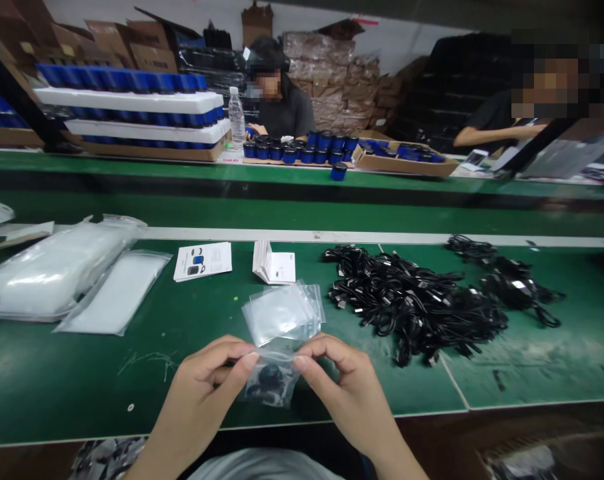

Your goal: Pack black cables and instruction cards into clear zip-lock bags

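Left hand (207, 380): left fingertips (251, 360) pressed together, pinching the left upper edge of a clear plastic bag (272, 357).
Right hand (343, 390): right fingertips (299, 363) pressed together, pinching the bag's right upper edge.
Step in hand: bag held up between both hands, just above the bench; whether its seal is closed cannot be told.
Bag contents: dark coiled item (271, 381) in the lower bag; exact kind too small to tell.
Above the grip: clear film (282, 312), either the same bag or a second one; cannot tell.
Right of the hands: heaped black cables (417, 307) on the green bench mat (82, 393).
Ahead: white printed cards (202, 261) and a card stack (273, 263).
Left: packs of white plastic bags (57, 270).
Across the bench: a co-worker (282, 107) behind trays of blue cylindrical containers (302, 152).
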Demonstrator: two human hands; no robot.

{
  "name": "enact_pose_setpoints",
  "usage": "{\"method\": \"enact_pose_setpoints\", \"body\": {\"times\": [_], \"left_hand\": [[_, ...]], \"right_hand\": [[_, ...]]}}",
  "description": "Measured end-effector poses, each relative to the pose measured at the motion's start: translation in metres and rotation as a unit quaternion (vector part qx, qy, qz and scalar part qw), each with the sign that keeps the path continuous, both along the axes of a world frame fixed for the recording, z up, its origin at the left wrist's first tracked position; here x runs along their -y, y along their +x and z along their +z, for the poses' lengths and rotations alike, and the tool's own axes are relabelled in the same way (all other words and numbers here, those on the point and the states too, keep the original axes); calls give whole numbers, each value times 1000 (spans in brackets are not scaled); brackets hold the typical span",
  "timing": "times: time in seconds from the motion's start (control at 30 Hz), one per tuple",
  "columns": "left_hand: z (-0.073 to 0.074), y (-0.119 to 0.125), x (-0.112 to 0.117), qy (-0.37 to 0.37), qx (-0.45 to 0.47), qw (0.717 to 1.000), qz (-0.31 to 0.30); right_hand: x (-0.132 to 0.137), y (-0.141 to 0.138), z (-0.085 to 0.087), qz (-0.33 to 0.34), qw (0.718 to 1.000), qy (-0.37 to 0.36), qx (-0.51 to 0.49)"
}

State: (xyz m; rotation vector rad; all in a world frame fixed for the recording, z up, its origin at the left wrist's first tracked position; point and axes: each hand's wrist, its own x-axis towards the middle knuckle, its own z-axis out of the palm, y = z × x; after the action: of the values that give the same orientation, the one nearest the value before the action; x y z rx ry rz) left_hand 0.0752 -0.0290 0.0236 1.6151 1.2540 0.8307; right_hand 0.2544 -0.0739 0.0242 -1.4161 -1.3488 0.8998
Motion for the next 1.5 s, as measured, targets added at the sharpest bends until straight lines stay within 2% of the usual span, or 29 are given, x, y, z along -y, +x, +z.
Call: {"method": "enact_pose_setpoints", "body": {"times": [0.13,0.23,0.53,0.63,0.77,0.83,1.0,1.1,1.2,1.3,1.43,1.5], "left_hand": [[-1,-1,0,24,21,998,-48],[0,2,2,15,52,998,-25],[0,11,9,-7,67,998,1],[-4,11,8,-39,76,996,-30],[-17,10,4,-75,42,993,-75],[-22,12,6,-55,23,997,-44],[-27,26,22,35,28,995,84],[-31,32,31,87,24,992,87],[-35,33,34,89,12,991,101],[-33,30,30,72,14,992,104],[-17,20,20,53,4,998,28],[-10,17,17,25,17,999,12]], "right_hand": [[1,-2,-1,-7,1000,8,3],[2,-3,-3,-16,1000,12,10],[3,-8,-5,-3,999,27,-28],[2,-9,-6,-17,999,26,-41],[2,-15,-13,-46,996,42,-68],[3,-20,-19,-46,996,61,-52],[6,-39,-33,-32,996,85,8],[7,-47,-37,-52,992,110,30],[6,-51,-40,-57,990,120,44],[6,-48,-41,-53,990,122,40],[6,-37,-32,-40,996,73,-14],[6,-32,-26,-30,997,55,-37]]}}
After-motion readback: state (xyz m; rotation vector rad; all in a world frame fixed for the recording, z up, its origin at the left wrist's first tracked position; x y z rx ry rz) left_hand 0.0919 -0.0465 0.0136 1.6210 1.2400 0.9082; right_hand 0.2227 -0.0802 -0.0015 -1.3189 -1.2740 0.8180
